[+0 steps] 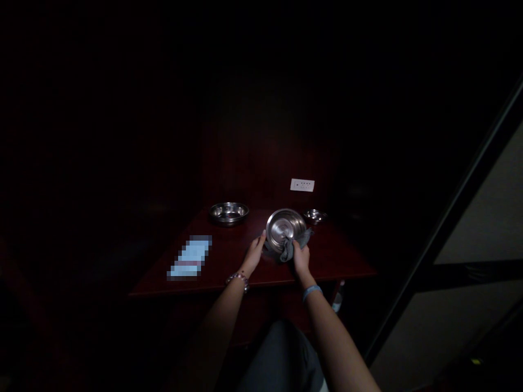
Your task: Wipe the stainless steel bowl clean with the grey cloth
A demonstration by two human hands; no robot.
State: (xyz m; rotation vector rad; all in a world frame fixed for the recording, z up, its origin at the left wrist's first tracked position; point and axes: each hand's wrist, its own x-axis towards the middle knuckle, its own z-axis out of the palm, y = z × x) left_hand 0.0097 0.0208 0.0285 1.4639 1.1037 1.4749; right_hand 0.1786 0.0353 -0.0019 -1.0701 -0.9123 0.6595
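Observation:
A shiny metal bowl (281, 227) is tilted toward me above the dark red table, its inside facing me. My left hand (255, 255) grips the bowl's left side, fingers partly hidden behind it. In my right hand (301, 258) is a grey cloth (287, 249), bunched at the bowl's lower right rim. Part of the cloth spreads out past the bowl to the right, and some shows beneath the bowl.
On the dark red table (229, 258) a wide metal basin (229, 213) stands at the back left and a small metal bowl (315, 216) at the back right. A blurred bright rectangle (190, 258) lies at the left. A white socket panel (302, 185) is on the back wall. A bottle (338, 297) stands below the table's right edge.

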